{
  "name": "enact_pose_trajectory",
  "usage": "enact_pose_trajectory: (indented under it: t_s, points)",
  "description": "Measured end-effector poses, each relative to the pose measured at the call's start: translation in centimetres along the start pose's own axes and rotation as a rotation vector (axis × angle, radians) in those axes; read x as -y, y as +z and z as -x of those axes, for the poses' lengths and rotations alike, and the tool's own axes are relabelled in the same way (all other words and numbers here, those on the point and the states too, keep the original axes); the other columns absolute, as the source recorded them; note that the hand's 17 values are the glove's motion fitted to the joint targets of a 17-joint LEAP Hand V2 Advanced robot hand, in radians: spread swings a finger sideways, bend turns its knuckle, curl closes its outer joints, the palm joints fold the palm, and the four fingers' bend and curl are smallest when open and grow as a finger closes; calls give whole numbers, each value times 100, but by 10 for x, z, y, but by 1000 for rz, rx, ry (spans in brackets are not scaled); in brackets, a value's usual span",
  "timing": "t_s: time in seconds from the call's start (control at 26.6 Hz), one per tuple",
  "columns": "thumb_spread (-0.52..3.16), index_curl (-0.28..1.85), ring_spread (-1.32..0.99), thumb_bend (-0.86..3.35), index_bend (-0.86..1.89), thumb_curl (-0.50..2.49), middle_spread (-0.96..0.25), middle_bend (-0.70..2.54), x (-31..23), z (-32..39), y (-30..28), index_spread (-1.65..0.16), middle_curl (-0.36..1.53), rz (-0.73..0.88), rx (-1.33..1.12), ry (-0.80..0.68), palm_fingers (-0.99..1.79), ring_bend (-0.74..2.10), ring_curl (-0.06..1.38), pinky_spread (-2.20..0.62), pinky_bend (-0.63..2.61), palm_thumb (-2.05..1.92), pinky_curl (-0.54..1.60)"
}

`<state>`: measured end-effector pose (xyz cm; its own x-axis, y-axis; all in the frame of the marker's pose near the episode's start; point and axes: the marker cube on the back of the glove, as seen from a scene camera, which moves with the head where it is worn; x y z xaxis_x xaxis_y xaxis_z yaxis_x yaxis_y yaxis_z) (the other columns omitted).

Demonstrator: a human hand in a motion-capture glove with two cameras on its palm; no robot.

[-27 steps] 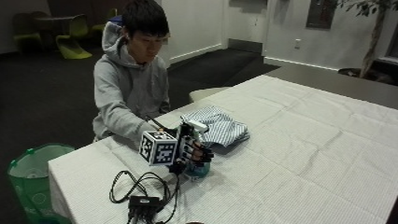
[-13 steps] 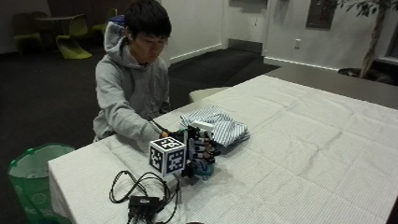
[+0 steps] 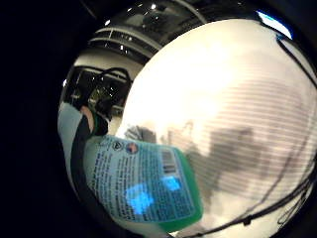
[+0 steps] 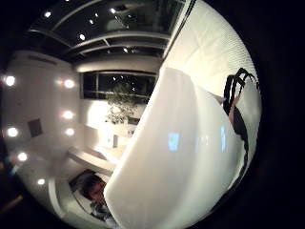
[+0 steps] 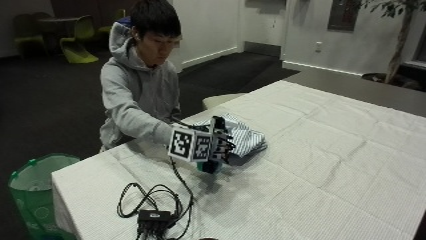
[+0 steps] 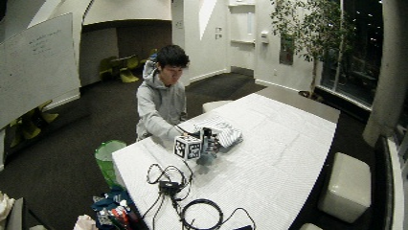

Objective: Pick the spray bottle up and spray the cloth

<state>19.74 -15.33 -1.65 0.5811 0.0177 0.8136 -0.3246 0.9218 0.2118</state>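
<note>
lifted now, compared with a second ago: the gloved right hand [image 5: 221, 145] has come up off the worktop [image 5: 346, 165] and carries the spray bottle [image 5: 212, 165] with it, where earlier the bottle's base sat low by the white cover. fingers curl round the bottle, its white trigger head showing above the hand and its teal base hanging just clear below. forearm reaches out from the grey sleeve, palm turned toward the striped cloth [image 5: 243, 137], which lies folded just beside the hand. the little-finger palm view shows the green bottle's label [image 3: 143, 183] close against the palm.
</note>
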Motion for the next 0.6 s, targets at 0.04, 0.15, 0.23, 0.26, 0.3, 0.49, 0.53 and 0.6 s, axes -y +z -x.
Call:
enact_pose_trajectory:
  t_s: [0.04,0.15,0.23,0.26,0.3,0.49,0.53,0.6]
  points:
    - [36,49,-15,-3,52,62,-10,56,-2,10,2,-19,48,39,-49,-16,138,41,39,-13,25,97,30]
    - [31,50,-16,-3,54,63,-10,57,-11,42,10,-19,49,142,-195,-55,139,43,40,-16,26,96,31]
    - [29,51,-17,-3,55,64,-11,58,-17,64,16,-20,49,201,-280,-73,140,44,41,-17,27,95,32]
    - [27,51,-17,-3,55,64,-11,59,-20,74,18,-20,49,229,-320,-81,140,44,41,-18,27,95,32]
    - [26,51,-18,-3,55,65,-11,59,-23,83,21,-20,49,255,-358,-88,140,44,41,-19,28,95,32]
    - [23,53,-19,-3,57,67,-11,60,-39,124,36,-21,49,328,-530,-127,140,47,43,-20,28,94,34]
    - [23,53,-20,-3,57,67,-11,60,-42,130,39,-21,49,334,-558,-134,140,47,43,-21,29,94,34]
    - [23,53,-20,-3,57,68,-11,60,-45,140,44,-21,50,354,-606,-147,140,48,43,-22,29,94,34]
